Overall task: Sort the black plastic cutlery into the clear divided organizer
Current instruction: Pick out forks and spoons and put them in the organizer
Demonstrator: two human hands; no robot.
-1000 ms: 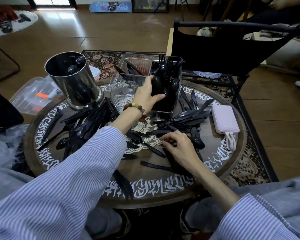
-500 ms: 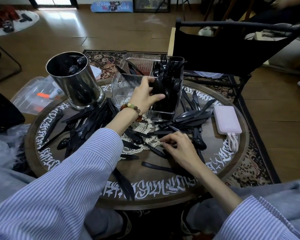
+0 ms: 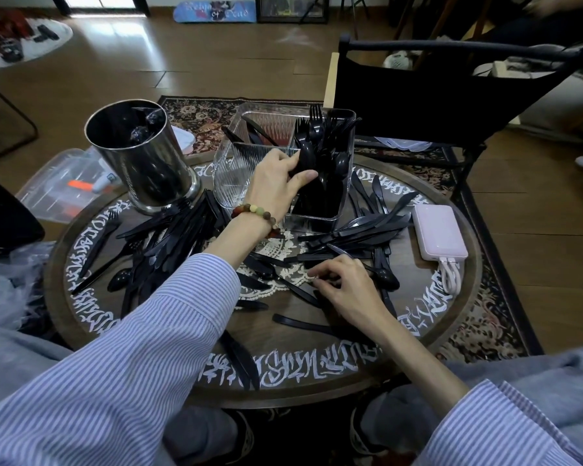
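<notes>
Two hands work over a round worktop [image 3: 377, 371] painted with white lettering round its rim. The clear divided organizer [image 3: 231, 173] stands at the far side of the worktop, and everything else is placed from it. Its right-hand compartment is packed with upright black forks and spoons [image 3: 320, 139]; the back compartment holds a few black pieces leaning against the wall, and the near left compartment looks almost bare. The left hand [image 3: 276, 183], a beaded bracelet [image 3: 256, 213] at its wrist, reaches to the organizer's front; its fingers [image 3: 305, 176] are curled round a black spoon [image 3: 305, 156] at the rim of the right-hand compartment. The right hand [image 3: 347, 290] lies nearer the person than the organizer, fingers bent down onto loose black cutlery on the lace mat [image 3: 283, 250]; whether they actually pinch a piece cannot be told. More loose knives and spoons [image 3: 367, 227] fan out just right of the organizer's base, and a larger heap [image 3: 169, 240] lies to its near left. A steel canister [image 3: 142, 156] stands just left of the organizer. A pink power bank [image 3: 440, 230] with a coiled cable lies to the organizer's right. A black chair [image 3: 435, 95] stands behind it.
</notes>
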